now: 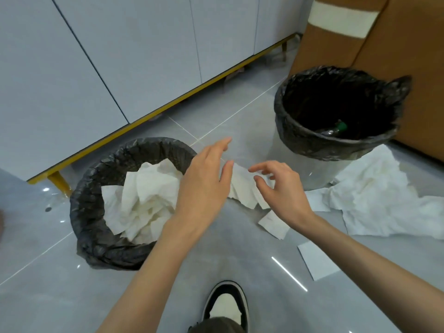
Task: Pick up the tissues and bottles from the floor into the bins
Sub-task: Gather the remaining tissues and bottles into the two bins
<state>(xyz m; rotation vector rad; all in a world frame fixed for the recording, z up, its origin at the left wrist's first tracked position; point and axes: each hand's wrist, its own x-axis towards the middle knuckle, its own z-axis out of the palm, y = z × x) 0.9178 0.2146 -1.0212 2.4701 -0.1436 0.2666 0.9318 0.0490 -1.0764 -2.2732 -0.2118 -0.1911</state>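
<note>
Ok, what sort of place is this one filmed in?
Likely an indoor office or storeroom corner: glossy grey floor tiles, a run of pale cabinet doors, and a big cardboard box against the wall.

Tissues (pixel 144 200) in left bin (pixel 89 188), bottle (pixel 335 129) in right bin (pixel 310 140), loose tissues (pixel 374 195) beside it

Crumpled tissues (pixel 144 195) fill left bin (pixel 87 212); bottle (pixel 336 129), seemingly, in right bin (pixel 310 144).

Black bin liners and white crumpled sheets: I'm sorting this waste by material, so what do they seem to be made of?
Black bin liners, left and right: probably thin plastic film. They look glossy and finely crinkled, and are bunched over both rims. White crumpled sheets, inside the left liner and loose beside the right one: soft tissue paper by the look, matte, with limp folds and creases.
</note>
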